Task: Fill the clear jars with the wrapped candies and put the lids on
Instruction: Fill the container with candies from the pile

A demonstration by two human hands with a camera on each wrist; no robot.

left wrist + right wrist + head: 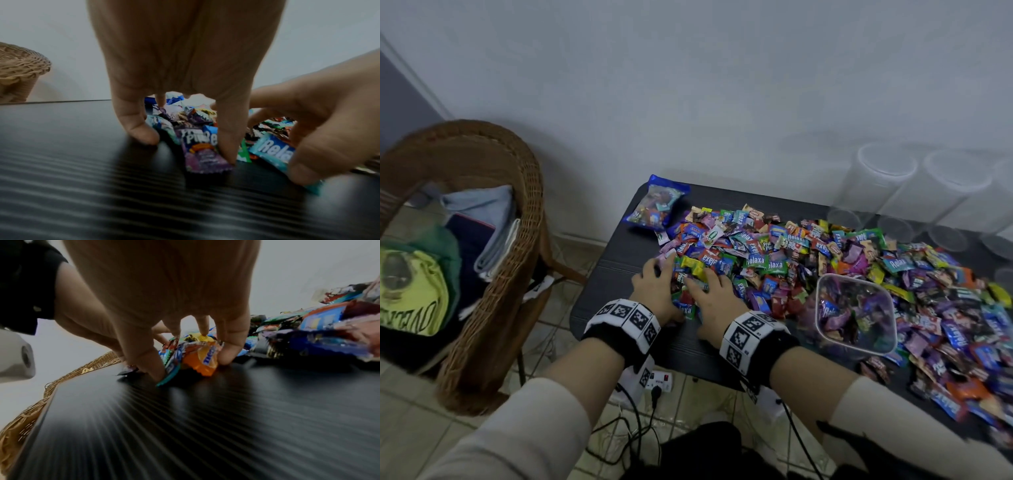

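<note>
Foil-wrapped candies (774,260) lie in a wide heap across the dark surface (619,274), and its near-left edge sits right under both hands; the clear jar (856,313) meant for them stands to the right of the hands, just past the right wrist, already partly filled and with no lid on it (more empty jars (883,185) wait along the wall at the back right). The heap's long run goes from the hands off to the right, so any handful has to travel rightward, and the right hand (714,294) is the nearer one to the jar. That hand is palm down with fingers curled onto the surface, cupping a small cluster with an orange candy (205,361) between thumb and fingertips. The left hand (654,284) sits beside it, touching or nearly so, also palm down, fingers bent down into the pile and its thumb pressed on a purple candy (202,155); whether it has truly closed on that wrapper I cannot tell. Both wrists hang low over the bare near strip of the surface
</note>
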